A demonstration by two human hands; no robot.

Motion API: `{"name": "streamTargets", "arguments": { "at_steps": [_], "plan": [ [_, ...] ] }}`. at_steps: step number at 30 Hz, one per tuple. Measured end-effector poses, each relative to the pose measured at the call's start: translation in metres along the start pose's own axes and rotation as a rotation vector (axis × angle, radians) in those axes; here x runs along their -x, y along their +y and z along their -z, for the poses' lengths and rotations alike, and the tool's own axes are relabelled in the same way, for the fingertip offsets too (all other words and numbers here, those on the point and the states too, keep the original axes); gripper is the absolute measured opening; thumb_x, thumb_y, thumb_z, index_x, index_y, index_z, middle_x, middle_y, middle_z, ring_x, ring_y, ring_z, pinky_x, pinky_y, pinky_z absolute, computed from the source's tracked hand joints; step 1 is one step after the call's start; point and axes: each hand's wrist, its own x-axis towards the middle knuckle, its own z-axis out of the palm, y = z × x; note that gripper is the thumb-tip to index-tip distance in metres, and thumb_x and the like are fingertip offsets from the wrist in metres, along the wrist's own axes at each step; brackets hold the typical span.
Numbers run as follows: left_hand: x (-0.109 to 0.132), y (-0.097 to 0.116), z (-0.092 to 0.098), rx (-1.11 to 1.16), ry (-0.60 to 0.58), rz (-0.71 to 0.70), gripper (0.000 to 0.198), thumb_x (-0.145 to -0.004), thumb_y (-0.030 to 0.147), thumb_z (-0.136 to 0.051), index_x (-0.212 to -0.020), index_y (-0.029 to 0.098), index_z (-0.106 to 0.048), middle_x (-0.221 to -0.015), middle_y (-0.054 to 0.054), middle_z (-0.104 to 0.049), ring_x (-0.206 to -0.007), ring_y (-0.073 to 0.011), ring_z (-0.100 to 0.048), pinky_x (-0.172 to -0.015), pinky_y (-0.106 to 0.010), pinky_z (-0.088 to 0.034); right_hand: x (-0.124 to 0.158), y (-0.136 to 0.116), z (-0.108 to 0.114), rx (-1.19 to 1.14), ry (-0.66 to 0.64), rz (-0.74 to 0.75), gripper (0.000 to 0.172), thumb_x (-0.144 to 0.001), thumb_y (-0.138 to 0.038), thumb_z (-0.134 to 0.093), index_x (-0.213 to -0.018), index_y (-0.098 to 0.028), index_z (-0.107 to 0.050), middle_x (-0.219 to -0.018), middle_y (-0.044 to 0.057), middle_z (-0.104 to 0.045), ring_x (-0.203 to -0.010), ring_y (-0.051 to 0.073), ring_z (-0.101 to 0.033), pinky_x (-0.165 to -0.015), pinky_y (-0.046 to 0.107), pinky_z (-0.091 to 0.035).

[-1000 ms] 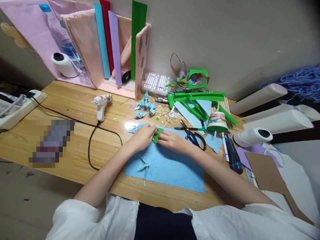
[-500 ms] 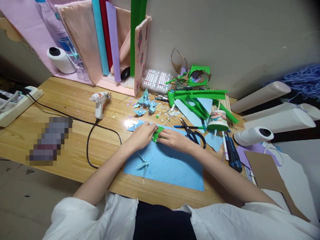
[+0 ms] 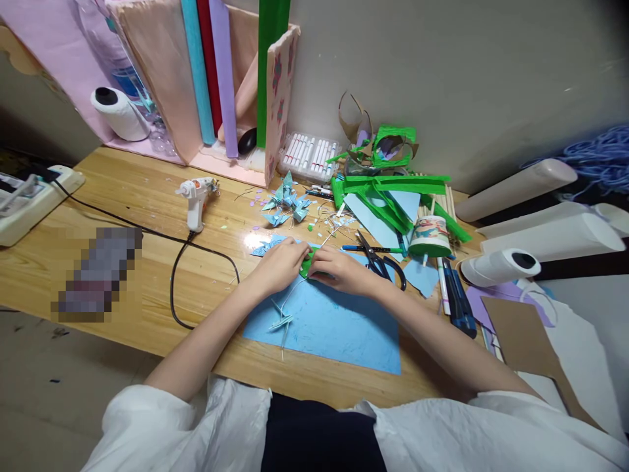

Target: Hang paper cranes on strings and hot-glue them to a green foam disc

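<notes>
Wooden table (image 3: 157,282): left hand (image 3: 282,265) and right hand (image 3: 339,270) pinch green paper (image 3: 305,267) at 12 o'clock, now slightly more covered, so handling continues.

A paper sheet (image 3: 344,328) lies on the surface (image 3: 128,190), scissors (image 3: 376,261) at its right edge, glue gun (image 3: 195,204) behind-left, marker case (image 3: 309,157) behind.

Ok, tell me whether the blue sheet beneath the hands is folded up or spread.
Spread: the blue sheet lies flat on the wooden table, its broad face and straight near edge showing.
</notes>
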Motion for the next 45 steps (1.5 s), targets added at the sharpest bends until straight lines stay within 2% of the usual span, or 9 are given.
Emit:
{"name": "streamTargets", "arguments": {
  "at_steps": [19, 30, 40, 45],
  "plan": [
    [0.001, 0.003, 0.003, -0.023, -0.002, -0.014, 0.031, -0.092, 0.024, -0.029, -0.086, 0.017, -0.058, -0.075, -0.006, -0.054, -0.080, -0.0203, -0.052, -0.071, -0.030, -0.041, -0.002, 0.004, -0.005, 0.064, -0.043, 0.020, 0.015, -0.088, -0.018, -0.047, -0.086, -0.016, -0.062, -0.085, 0.008, -0.060, -0.081, 0.018, -0.049, -0.072, 0.031, -0.044],
    [0.000, 0.004, 0.003, -0.038, -0.012, 0.001, 0.030, -0.092, 0.023, -0.029, -0.088, 0.017, -0.059, -0.076, -0.006, -0.055, -0.082, -0.0207, -0.053, -0.072, -0.030, -0.041, -0.005, 0.001, 0.007, 0.018, -0.032, -0.037, 0.014, -0.089, -0.018, -0.048, -0.085, -0.016, -0.062, -0.085, 0.008, -0.059, -0.080, 0.018, -0.046, -0.068, 0.029, -0.042],
    [0.001, 0.004, 0.001, -0.037, 0.001, 0.011, 0.031, -0.092, 0.023, -0.028, -0.089, 0.017, -0.058, -0.077, -0.007, -0.055, -0.078, -0.0203, -0.053, -0.070, -0.031, -0.041, -0.005, 0.003, -0.005, 0.066, -0.076, -0.003, 0.016, -0.089, -0.017, -0.046, -0.085, -0.015, -0.062, -0.086, 0.008, -0.059, -0.082, 0.018, -0.046, -0.070, 0.029, -0.042],
    [-0.002, 0.004, 0.002, -0.022, -0.012, 0.008, 0.030, -0.092, 0.023, -0.029, -0.088, 0.017, -0.058, -0.078, -0.007, -0.056, -0.081, -0.0203, -0.054, -0.072, -0.031, -0.042, -0.004, -0.002, 0.000, 0.034, -0.060, -0.037, 0.018, -0.090, -0.018, -0.045, -0.087, -0.016, -0.062, -0.087, 0.009, -0.060, -0.082, 0.018, -0.049, -0.071, 0.031, -0.044]
  ]
}}
